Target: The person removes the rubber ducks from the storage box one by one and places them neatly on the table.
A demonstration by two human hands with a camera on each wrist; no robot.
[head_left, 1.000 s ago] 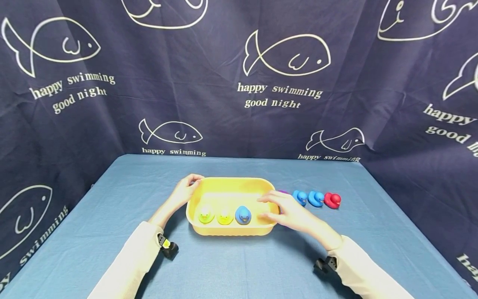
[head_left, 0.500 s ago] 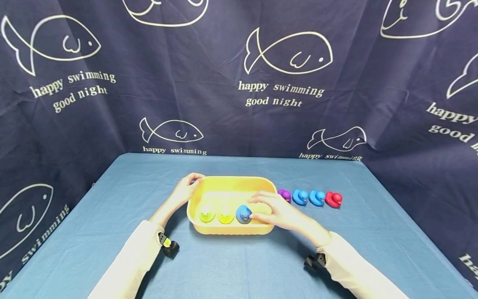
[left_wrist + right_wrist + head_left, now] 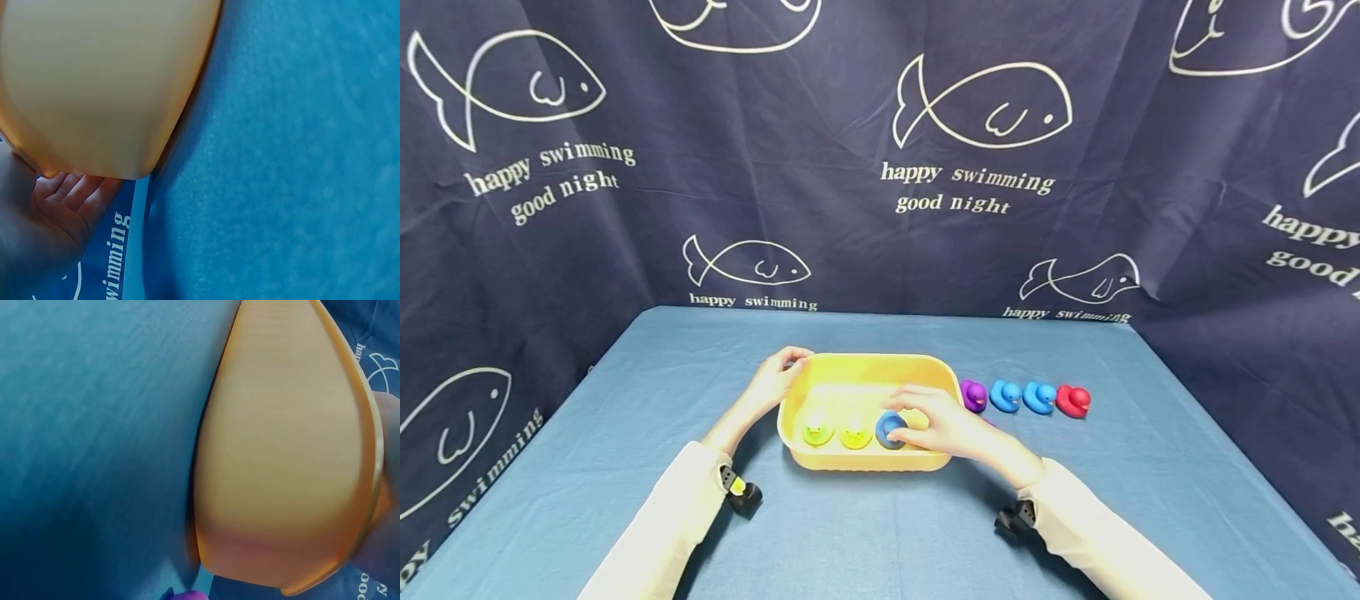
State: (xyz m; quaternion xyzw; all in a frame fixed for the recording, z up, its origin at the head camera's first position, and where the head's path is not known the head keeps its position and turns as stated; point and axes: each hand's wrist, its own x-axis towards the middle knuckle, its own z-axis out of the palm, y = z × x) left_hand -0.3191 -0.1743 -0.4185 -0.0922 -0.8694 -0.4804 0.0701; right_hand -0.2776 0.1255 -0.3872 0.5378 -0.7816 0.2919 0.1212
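Note:
A yellow plastic basin (image 3: 865, 460) stands mid-table, with a yellow-green rubber duck (image 3: 817, 430), a yellow rubber duck (image 3: 855, 433) and a blue rubber duck (image 3: 887, 427) lined up along its near side. My left hand (image 3: 771, 379) grips the rim at the basin's far left corner; the left wrist view has its fingers (image 3: 87, 194) behind the wall. Over the right rim reaches my right hand (image 3: 936, 421), thumb in front of the blue duck and fingers around its far side. The duck's front is partly covered by the thumb. In the right wrist view, the basin wall (image 3: 281, 450) hides most of that hand.
Right of the basin, a purple duck (image 3: 973, 396), two blue ducks (image 3: 1004, 396) and a red duck (image 3: 1074, 402) sit in a row on the blue tablecloth (image 3: 850, 533). Another bit of purple shows behind the right wrist. A dark curtain (image 3: 850, 208) with fish drawings hangs behind.
My right hand has moved left over the basin, from open beside the blue duck to around it. The purple duck has come into fuller view. The left hand stays on the rim.

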